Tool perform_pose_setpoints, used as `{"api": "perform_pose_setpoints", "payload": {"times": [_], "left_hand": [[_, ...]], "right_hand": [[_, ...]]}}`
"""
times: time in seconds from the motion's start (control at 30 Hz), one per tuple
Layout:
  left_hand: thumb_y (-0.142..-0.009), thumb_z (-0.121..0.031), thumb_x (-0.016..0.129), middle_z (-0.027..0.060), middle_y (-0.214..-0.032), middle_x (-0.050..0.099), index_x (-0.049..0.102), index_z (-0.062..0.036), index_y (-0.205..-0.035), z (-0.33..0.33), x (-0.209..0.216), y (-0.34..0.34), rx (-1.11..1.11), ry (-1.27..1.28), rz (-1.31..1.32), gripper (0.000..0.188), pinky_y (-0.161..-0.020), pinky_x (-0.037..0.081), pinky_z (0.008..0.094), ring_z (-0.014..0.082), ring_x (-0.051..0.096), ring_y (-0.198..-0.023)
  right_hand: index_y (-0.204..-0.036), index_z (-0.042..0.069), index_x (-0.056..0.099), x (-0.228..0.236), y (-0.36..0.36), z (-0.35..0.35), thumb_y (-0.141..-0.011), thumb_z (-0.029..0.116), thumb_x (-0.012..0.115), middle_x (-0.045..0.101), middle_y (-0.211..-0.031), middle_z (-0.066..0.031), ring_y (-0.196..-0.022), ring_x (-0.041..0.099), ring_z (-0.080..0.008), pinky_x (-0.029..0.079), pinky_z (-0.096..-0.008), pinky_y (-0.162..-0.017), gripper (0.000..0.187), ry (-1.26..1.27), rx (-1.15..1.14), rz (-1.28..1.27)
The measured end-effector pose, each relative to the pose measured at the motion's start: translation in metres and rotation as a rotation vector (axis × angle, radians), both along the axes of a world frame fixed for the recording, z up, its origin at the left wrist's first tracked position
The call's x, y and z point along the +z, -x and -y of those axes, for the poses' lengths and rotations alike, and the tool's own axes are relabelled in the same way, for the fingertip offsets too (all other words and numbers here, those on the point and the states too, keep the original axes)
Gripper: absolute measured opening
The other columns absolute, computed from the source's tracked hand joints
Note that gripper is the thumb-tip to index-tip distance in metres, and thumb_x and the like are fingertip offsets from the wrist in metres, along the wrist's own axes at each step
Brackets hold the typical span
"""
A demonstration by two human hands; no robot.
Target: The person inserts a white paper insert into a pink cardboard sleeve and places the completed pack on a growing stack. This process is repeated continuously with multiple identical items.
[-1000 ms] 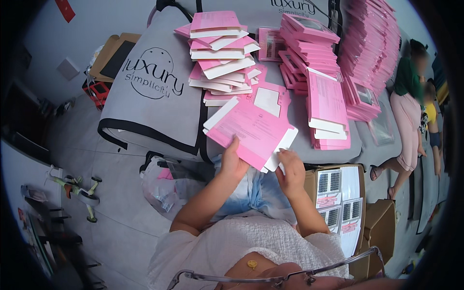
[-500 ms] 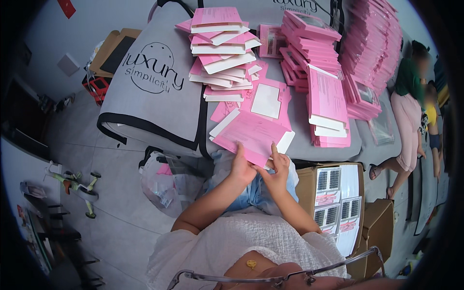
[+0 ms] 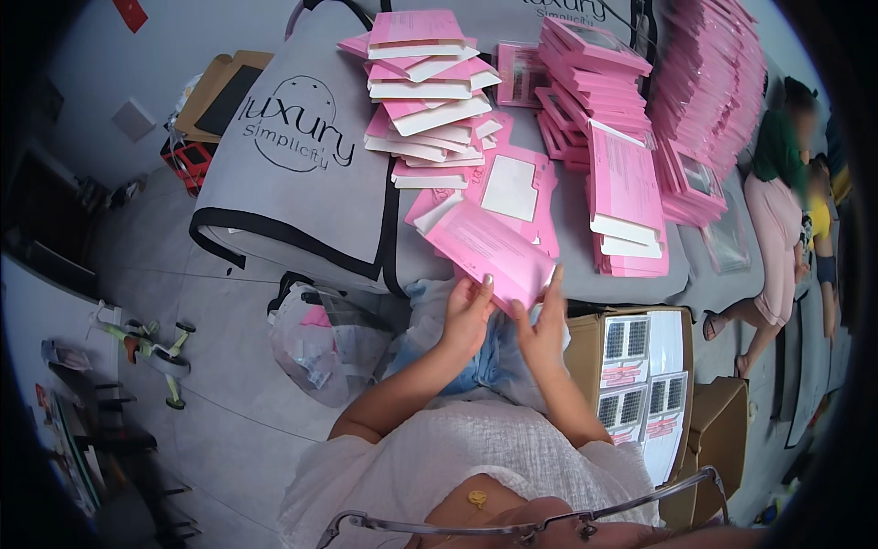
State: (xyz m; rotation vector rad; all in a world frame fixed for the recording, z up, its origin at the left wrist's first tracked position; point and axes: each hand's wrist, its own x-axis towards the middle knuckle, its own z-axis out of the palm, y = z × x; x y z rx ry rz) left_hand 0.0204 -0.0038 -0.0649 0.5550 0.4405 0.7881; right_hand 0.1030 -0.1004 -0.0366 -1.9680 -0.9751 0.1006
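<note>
One pink carton (image 3: 489, 249) with a white end flap is gripped along its near side by the left hand (image 3: 466, 320) and right hand (image 3: 542, 329), near the stacked pink cartons (image 3: 428, 87) on the grey sofa (image 3: 572, 220).

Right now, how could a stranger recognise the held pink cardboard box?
Find the black-edged grey fabric sofa. Near its front edge, the left hand and right hand hold a flat pink cardboard box with a white left-end flap. Unlike the stacked pink boxes, only this is held.
</note>
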Motion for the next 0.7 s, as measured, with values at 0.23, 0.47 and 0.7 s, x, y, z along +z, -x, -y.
{"api": "perform_pose_setpoints", "payload": {"times": [0.23, 0.47, 0.7], "left_hand": [[-0.082, -0.005, 0.065, 0.0199, -0.111, 0.057, -0.020, -0.0072, -0.141, -0.006, 0.031, 0.009, -0.232, -0.913, -0.371, 0.104, -0.083, 0.048, 0.0334, 0.0258, 0.062, -0.097], [-0.075, -0.005, 0.069, 0.0224, -0.120, 0.054, 0.011, -0.0109, -0.145, -0.006, 0.088, 0.025, -0.226, -1.335, -0.644, 0.091, -0.087, 0.046, 0.0382, 0.0358, 0.058, -0.104], [-0.074, -0.003, 0.068, 0.0243, -0.125, 0.049, 0.026, -0.0127, -0.142, -0.008, 0.088, 0.026, -0.173, -1.475, -0.672, 0.081, -0.087, 0.046, 0.0408, 0.0393, 0.053, -0.110]], "right_hand": [[-0.120, 0.002, 0.051, 0.158, -0.064, -0.023, -0.071, 0.044, 0.071, 0.047, -0.118, -0.0180, -0.110, 0.045, -0.0370, 0.035, -0.0454, -0.094, 0.068, -0.120, 0.499, 0.691], [-0.089, 0.004, 0.066, 0.184, -0.078, -0.041, -0.067, 0.032, 0.073, 0.065, -0.079, -0.0136, -0.069, 0.061, -0.0290, 0.045, -0.0388, -0.080, 0.036, 0.625, 0.979, 0.525], [-0.091, 0.012, 0.068, 0.149, -0.093, -0.027, -0.067, 0.029, 0.075, 0.064, -0.080, -0.0094, -0.074, 0.061, -0.0294, 0.047, -0.0377, -0.064, 0.031, 0.304, 1.083, 0.388]]}}
